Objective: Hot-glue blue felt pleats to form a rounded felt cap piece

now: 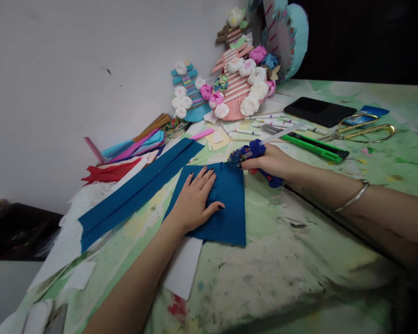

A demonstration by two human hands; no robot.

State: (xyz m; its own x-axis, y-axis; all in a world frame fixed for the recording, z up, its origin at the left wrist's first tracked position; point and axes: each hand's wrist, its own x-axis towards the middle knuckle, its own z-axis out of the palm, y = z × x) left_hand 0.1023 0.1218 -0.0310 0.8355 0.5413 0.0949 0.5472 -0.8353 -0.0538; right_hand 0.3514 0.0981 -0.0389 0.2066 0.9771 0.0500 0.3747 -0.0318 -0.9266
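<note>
My left hand lies flat with its fingers spread on a folded piece of blue paper. Under the near edge of that piece, a strip of white paper pokes out. My right hand is wrapped round a blue hot glue gun, a clear glue stick jutting from its back. The gun's nozzle end is at the far edge of the blue paper, close to its top right; whether it touches cannot be made out. A black cord trails from the handle.
A long creased blue strip lies at the left. Beyond are crepe paper rolls, markers, a green utility knife, gold-handled scissors and a black tablet. Flower-covered paper guitars lean against the wall.
</note>
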